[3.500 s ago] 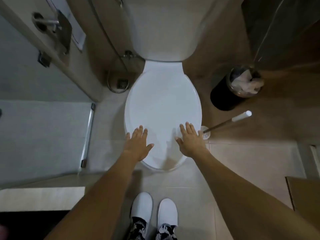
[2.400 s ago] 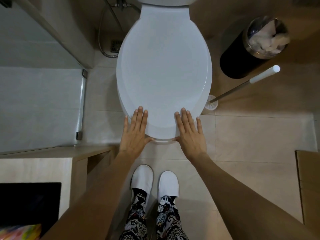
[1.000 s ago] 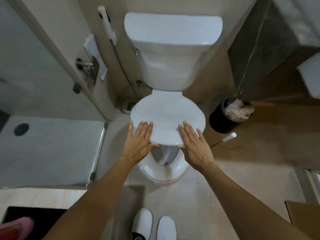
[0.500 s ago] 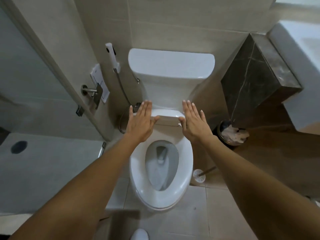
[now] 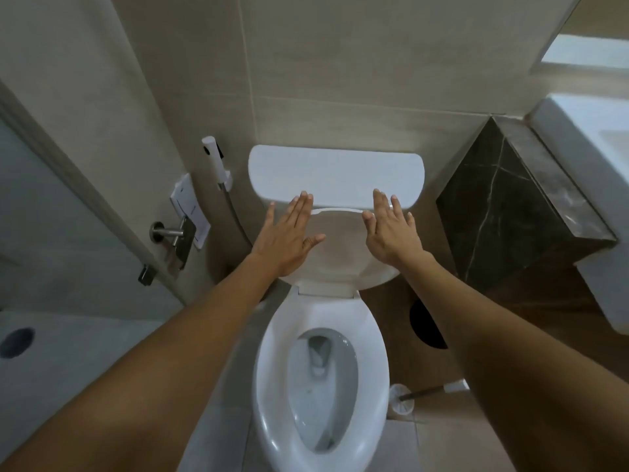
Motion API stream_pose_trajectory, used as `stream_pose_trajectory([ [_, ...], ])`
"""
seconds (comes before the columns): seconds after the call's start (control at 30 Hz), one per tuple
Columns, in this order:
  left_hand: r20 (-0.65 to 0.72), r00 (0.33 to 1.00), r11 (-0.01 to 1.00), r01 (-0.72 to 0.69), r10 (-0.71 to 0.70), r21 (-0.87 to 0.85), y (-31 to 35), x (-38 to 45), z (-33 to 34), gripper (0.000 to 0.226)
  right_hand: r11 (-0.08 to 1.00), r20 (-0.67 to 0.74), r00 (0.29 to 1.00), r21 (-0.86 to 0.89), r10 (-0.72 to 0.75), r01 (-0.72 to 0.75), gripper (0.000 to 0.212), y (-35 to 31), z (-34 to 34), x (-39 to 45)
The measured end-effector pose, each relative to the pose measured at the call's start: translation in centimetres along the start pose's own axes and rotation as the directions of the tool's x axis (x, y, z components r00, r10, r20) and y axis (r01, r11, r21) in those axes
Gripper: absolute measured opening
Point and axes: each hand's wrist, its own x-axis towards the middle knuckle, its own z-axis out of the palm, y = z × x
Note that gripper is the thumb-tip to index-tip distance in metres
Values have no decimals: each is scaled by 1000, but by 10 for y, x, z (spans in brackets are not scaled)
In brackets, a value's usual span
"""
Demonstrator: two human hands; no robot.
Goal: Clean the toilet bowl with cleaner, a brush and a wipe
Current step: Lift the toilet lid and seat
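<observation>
Lid is now swinging fully up against tank; left hand and right hand are pressing it flat-fingered, gripping nothing. Bowl is sitting exposed at centre frame, brush lower right. Cleaner, scrubbing, wiping are all pending.

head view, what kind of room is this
A bathroom, most likely in a home or hotel: a white toilet with its lid raised, a bidet sprayer on the tiled wall, and a toilet brush on the floor.
</observation>
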Motion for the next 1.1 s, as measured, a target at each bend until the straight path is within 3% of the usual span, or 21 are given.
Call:
stream_pose_trajectory([
  [0.5,84,995,999,47,-47,1,-19,71,-11,74,992,10,999,-117,50,-48,60,5,-7,54],
  [0.8,117,991,986,86,-69,-146,-20,83,-14,72,992,27,997,-102,75,-72,61,5,-10,67],
  [1.1,114,990,993,86,-77,-78,-18,76,-25,66,989,62,996,-136,66,-57,63,9,-17,58],
])
